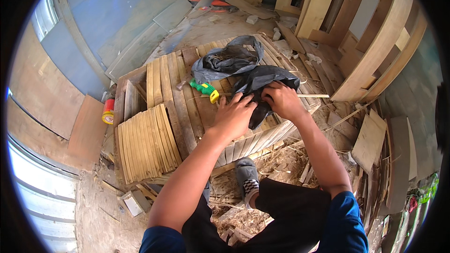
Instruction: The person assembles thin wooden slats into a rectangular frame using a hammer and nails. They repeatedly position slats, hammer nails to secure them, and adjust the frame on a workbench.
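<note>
A black plastic bag (272,74) lies bunched near the front right of a low slatted wooden platform. My left hand (233,116) is at its left side, fingers bent against the dark plastic. My right hand (283,101) grips the bag's near side, its fingertips partly hidden in the folds. Behind it rests a second dark plastic bag (229,61), open at the top with brownish contents I cannot make out. Just left of my left hand lies a hammer (204,89) with a green and yellow handle.
Thin wooden slats (147,143) sit in a row at the platform's left front. A red and yellow can (108,111) stands beside the platform. Wooden frames (370,33) lean at the right. Shavings and scraps cover the floor around my sandalled foot (246,175).
</note>
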A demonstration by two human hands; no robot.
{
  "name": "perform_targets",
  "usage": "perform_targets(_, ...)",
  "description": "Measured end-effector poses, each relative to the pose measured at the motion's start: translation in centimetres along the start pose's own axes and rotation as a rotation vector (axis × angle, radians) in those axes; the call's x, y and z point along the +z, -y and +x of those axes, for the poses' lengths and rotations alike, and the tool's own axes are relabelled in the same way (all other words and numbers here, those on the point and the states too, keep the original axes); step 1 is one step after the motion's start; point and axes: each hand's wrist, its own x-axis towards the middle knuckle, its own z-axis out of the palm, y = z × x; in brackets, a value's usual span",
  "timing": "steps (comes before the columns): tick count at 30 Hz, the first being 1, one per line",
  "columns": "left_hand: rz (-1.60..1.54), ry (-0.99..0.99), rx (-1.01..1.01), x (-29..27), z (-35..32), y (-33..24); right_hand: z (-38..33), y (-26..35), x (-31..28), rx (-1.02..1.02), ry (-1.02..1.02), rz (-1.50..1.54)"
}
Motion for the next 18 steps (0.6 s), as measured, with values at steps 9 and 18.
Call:
perform_targets(9,-0.053,-0.011,-0.003,0.4,0.0,0.2,0.6,-1.1,-1.5,0.135,0.016,0.342)
perform_targets(18,-0.049,0.052,-0.034,0.1,0.1,0.1,0.7,-1.4,-2.1,0.087,0.013,0.365)
